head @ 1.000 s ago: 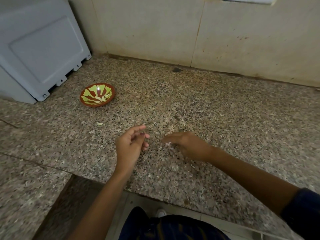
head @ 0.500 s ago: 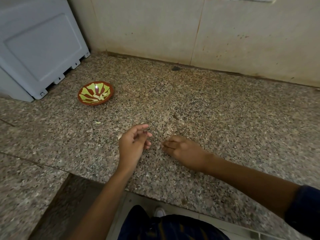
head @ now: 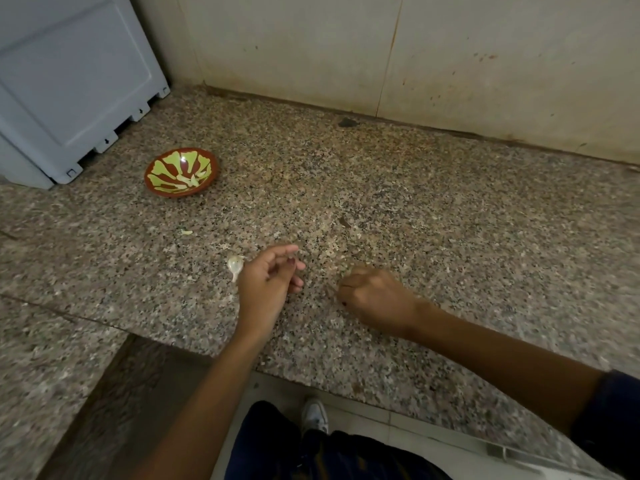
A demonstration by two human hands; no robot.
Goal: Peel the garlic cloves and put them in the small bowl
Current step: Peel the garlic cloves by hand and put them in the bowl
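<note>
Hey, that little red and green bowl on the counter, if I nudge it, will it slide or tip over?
The bowl looks shallow and wide, so it probably slides rather than tips. Its glossy inside suggests glazed ceramic: likely stiff and breakable if it drops. It holds only a few pale pieces, probably peeled garlic, so it should feel light and might skid easily on the stone counter.

Dim, flat indoor light with soft faint shadows under both forearms, one small glare spot inside the bowl (head: pixel 181 171), wide-angle bending of the counter (head: pixel 433 209) edge and wall (head: pixel 346 46) lines, slight softness and motion blur toward the frame edges.
</note>
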